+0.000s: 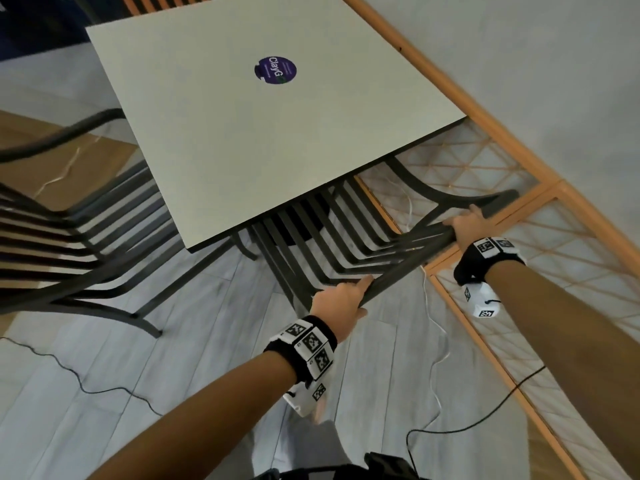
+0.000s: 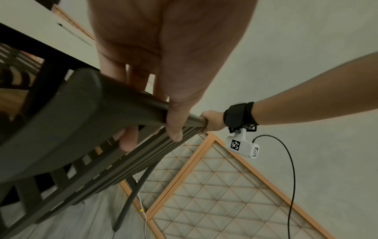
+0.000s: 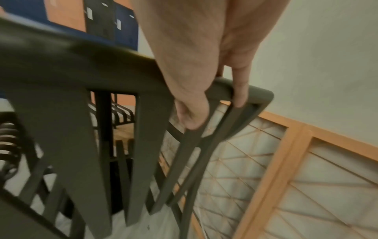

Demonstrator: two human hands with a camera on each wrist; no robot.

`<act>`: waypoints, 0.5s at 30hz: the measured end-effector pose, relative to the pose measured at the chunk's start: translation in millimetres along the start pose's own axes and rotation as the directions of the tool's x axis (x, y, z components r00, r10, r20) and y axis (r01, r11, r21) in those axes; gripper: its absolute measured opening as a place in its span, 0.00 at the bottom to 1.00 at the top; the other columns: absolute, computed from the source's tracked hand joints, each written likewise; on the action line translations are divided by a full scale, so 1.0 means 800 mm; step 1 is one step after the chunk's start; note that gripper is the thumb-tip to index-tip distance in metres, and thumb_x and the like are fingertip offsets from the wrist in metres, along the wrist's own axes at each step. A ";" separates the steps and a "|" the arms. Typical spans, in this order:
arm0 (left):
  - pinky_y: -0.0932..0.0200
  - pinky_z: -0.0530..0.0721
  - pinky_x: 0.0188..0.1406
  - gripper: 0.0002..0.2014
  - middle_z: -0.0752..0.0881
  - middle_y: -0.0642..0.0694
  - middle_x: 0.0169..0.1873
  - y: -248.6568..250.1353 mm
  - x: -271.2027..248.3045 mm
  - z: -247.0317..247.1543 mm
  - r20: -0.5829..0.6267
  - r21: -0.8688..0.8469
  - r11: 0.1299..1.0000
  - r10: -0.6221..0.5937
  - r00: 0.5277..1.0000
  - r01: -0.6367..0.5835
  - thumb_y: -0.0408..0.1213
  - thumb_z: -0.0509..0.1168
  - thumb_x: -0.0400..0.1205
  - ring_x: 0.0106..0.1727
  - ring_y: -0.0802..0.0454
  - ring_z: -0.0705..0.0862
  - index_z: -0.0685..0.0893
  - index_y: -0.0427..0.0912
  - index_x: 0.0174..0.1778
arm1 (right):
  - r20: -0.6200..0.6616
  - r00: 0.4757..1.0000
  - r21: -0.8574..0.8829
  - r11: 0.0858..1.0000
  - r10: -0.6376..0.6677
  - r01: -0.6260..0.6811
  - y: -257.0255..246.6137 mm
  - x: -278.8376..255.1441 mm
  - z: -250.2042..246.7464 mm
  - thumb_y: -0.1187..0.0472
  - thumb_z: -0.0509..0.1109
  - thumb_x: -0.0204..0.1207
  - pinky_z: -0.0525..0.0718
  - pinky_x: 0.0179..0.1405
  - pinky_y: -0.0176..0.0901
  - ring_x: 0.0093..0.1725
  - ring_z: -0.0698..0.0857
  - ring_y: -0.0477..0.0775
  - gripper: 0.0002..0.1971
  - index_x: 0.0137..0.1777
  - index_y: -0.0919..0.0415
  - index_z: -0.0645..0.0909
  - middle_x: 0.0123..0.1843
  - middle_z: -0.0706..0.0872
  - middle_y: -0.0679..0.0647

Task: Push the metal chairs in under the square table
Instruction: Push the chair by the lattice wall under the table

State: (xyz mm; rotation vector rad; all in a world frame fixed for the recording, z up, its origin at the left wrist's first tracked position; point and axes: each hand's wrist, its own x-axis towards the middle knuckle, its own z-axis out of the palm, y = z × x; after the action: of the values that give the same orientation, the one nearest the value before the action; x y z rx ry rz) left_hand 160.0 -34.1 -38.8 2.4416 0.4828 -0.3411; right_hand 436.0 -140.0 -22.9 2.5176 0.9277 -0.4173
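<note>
A dark metal slatted chair (image 1: 349, 237) stands at the near edge of the square pale table (image 1: 242, 133), its seat mostly hidden under the tabletop. My left hand (image 1: 341, 299) grips the left part of the chair's top rail (image 2: 126, 103), fingers curled over it and thumb under. My right hand (image 1: 465, 226) grips the same rail near its right corner (image 3: 253, 95), fingers wrapped round. A second metal chair (image 1: 79, 237) stands at the table's left side, its seat partly out from the table.
A wood-framed lattice screen (image 1: 502, 216) lies along the wall at the right, close behind the held chair. A white cable (image 1: 440, 341) and a black cable (image 1: 485, 414) trail across the grey plank floor. A purple round sticker (image 1: 276, 70) marks the tabletop.
</note>
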 end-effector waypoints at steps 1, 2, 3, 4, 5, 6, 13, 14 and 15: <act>0.41 0.83 0.59 0.30 0.81 0.42 0.64 -0.006 -0.007 0.001 0.006 -0.044 0.999 0.009 1.000 -0.009 0.40 0.62 0.81 0.59 0.41 0.83 0.58 0.51 0.79 | -0.021 1.000 0.013 1.000 0.016 -0.016 -0.004 -0.004 -0.003 0.64 0.66 0.78 0.76 0.72 0.62 0.73 0.75 0.66 0.17 0.66 0.59 0.80 0.66 0.81 0.63; 0.42 0.82 0.62 0.30 0.80 0.42 0.67 -0.014 -0.018 0.001 0.002 -0.099 0.995 0.026 1.000 -0.025 0.39 0.63 0.81 0.63 0.42 0.81 0.59 0.51 0.79 | -0.031 0.999 -0.001 1.000 0.019 -0.020 -0.011 -0.011 -0.009 0.63 0.68 0.77 0.80 0.67 0.60 0.66 0.80 0.63 0.15 0.63 0.59 0.81 0.62 0.83 0.62; 0.43 0.80 0.65 0.30 0.78 0.43 0.69 -0.025 -0.030 -0.001 -0.011 -0.146 0.988 0.042 0.999 -0.043 0.37 0.63 0.80 0.65 0.43 0.79 0.61 0.50 0.78 | -0.038 0.999 -0.025 1.000 -0.001 0.000 -0.019 -0.020 -0.016 0.62 0.68 0.76 0.81 0.64 0.59 0.62 0.83 0.61 0.13 0.61 0.58 0.82 0.59 0.85 0.60; 0.45 0.79 0.67 0.29 0.77 0.44 0.70 -0.038 -0.044 -0.002 -0.029 -0.173 0.983 0.055 0.998 -0.059 0.37 0.63 0.80 0.67 0.45 0.77 0.64 0.50 0.77 | -0.052 0.998 -0.042 0.998 -0.038 0.036 -0.030 -0.031 -0.025 0.61 0.68 0.76 0.81 0.64 0.59 0.60 0.83 0.60 0.11 0.58 0.56 0.83 0.57 0.86 0.58; 0.47 0.78 0.69 0.28 0.77 0.44 0.70 -0.054 -0.061 -0.002 -0.040 -0.178 0.982 0.055 0.998 -0.061 0.37 0.64 0.80 0.68 0.46 0.76 0.66 0.50 0.76 | -0.063 0.995 -0.049 0.996 -0.082 0.079 -0.043 -0.043 -0.034 0.61 0.67 0.76 0.81 0.63 0.59 0.58 0.84 0.60 0.10 0.56 0.54 0.84 0.55 0.87 0.57; 0.49 0.77 0.70 0.27 0.76 0.45 0.71 -0.072 -0.079 -0.002 -0.045 -0.172 0.984 0.039 0.998 -0.046 0.38 0.64 0.80 0.69 0.47 0.75 0.66 0.50 0.75 | -0.076 0.989 -0.046 0.992 -0.123 0.120 -0.060 -0.056 -0.044 0.61 0.68 0.76 0.82 0.61 0.58 0.56 0.85 0.59 0.10 0.55 0.52 0.84 0.53 0.88 0.55; 0.51 0.76 0.70 0.24 0.75 0.46 0.72 -0.256 -0.237 0.012 -0.018 -0.150 0.949 -0.282 0.959 0.277 0.39 0.62 0.80 0.71 0.47 0.75 0.70 0.50 0.73 | -0.153 0.908 0.205 0.887 -0.389 0.414 -0.234 -0.143 -0.107 0.65 0.65 0.76 0.85 0.46 0.47 0.48 0.87 0.54 0.15 0.57 0.49 0.85 0.42 0.85 0.47; 0.52 0.77 0.68 0.23 0.76 0.47 0.72 -0.284 -0.265 0.014 -0.022 -0.146 0.934 -0.331 0.943 0.325 0.39 0.61 0.80 0.70 0.47 0.77 0.70 0.50 0.73 | -0.171 0.890 0.215 0.865 -0.423 0.453 -0.268 -0.152 -0.117 0.65 0.65 0.76 0.83 0.42 0.46 0.44 0.87 0.52 0.14 0.55 0.48 0.85 0.38 0.83 0.45; 0.53 0.78 0.66 0.23 0.77 0.47 0.70 -0.313 -0.295 0.015 -0.021 -0.146 0.917 -0.379 0.925 0.372 0.39 0.61 0.79 0.68 0.47 0.78 0.70 0.50 0.72 | -0.191 0.871 0.217 0.846 -0.452 0.487 -0.305 -0.161 -0.126 0.64 0.64 0.76 0.81 0.39 0.45 0.41 0.85 0.51 0.14 0.54 0.46 0.85 0.36 0.83 0.44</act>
State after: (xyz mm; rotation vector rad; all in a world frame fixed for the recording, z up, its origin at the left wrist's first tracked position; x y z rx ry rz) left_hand -158.1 83.5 -96.6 2.2170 0.9705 -0.3919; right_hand 191.9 6.9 48.8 2.5474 1.6584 -0.5540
